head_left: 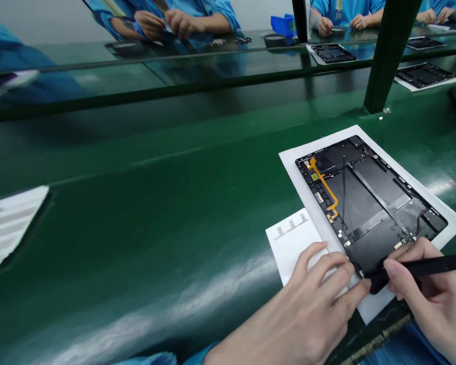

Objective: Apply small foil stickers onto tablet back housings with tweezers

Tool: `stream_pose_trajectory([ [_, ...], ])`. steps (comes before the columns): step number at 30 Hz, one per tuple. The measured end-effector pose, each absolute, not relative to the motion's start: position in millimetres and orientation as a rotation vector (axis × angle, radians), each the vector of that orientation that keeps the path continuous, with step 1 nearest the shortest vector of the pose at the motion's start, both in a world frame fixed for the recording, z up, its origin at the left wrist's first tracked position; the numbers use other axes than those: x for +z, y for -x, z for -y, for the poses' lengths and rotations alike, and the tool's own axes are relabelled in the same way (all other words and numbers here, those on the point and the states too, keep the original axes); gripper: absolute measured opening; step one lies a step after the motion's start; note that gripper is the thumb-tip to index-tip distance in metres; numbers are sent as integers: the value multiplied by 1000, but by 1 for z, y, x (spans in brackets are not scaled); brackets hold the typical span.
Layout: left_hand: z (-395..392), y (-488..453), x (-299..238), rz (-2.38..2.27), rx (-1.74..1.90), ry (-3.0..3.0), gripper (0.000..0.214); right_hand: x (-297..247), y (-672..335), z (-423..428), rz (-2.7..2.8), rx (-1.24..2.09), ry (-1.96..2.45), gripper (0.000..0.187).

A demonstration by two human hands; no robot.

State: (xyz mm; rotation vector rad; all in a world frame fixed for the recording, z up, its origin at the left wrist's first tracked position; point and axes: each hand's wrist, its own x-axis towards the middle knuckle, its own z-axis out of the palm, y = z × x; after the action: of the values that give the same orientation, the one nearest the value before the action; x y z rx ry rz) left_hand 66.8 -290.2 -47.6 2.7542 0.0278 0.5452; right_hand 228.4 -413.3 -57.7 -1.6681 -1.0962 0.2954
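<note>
An opened tablet (368,203) lies back-up on a white sheet (452,223), showing black battery cells and an orange flex cable (325,187). My left hand (311,309) rests with fingers spread flat on a small white label sheet (292,238), its fingertips touching the tablet's near corner. My right hand (433,294) pinches a thin black tool (433,266), whose tip lies at the tablet's near edge.
The green bench (155,213) runs left, with a printed paper (7,223) at its left edge. A green post (387,56) stands behind the tablet. Across a raised shelf, other people in blue sleeves (182,20) handle more tablets (332,52) and a blue bin (283,24).
</note>
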Motion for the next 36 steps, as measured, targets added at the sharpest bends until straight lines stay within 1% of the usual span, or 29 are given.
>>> stream_pose_trajectory([
  [4, 289, -66, -47, -27, 516, -2748, 31, -60, -231, 415, 1217, 299, 1697, 21],
  [9, 288, -67, -51, -2, 611, -2756, 35, -60, -233, 415, 1240, 277, 1686, 16],
  [13, 287, -63, -50, 1, 537, -2766, 29, -58, -226, 415, 1014, 295, 1648, 23],
  [15, 287, -59, -50, -14, 575, -2776, 29, -57, -223, 415, 950, 331, 1647, 27],
  [20, 286, -58, -53, -74, 638, -2810, 38, -57, -220, 417, 903, 438, 1693, 33],
  [25, 285, -58, -52, -64, 609, -2819, 37, -58, -225, 416, 973, 421, 1698, 33],
  [28, 284, -57, -51, -54, 574, -2824, 37, -60, -227, 417, 1082, 376, 1714, 33],
  [32, 284, -59, -51, -50, 579, -2861, 32, -62, -222, 420, 985, 392, 1694, 26],
  [36, 287, -61, -55, -51, 587, -2902, 32, -63, -216, 420, 1026, 383, 1646, 22],
])
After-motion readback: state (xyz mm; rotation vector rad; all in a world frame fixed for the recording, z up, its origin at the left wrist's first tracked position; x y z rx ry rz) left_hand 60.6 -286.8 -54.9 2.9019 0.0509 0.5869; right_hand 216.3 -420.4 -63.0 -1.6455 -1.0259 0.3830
